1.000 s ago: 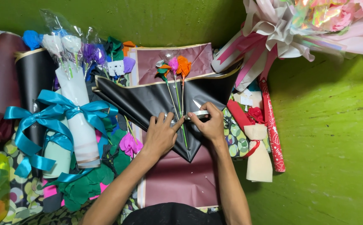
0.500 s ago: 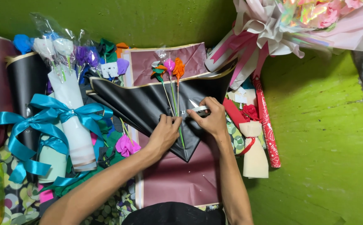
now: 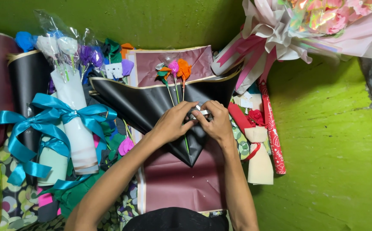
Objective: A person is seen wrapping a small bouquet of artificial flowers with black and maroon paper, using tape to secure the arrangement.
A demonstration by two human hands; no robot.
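Where green floor [image 3: 331, 141] shows, wrapping paper [image 3: 151, 102] lies.

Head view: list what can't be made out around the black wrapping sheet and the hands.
- Small silvery object: mostly covered by the left hand and right hand; kind unclear.
- Thin green flower stems: middle hidden under the fingers.
- Black wrapping sheet with gold edge: right corner tucked behind the pink-and-white bouquet.

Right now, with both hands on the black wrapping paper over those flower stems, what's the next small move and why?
Probably press the small silvery piece, maybe tape, flat onto the black wrapping paper. The left hand and right hand meet over it, right where the green stems of the paper flowers cross the sheet, and the stems look unfastened.
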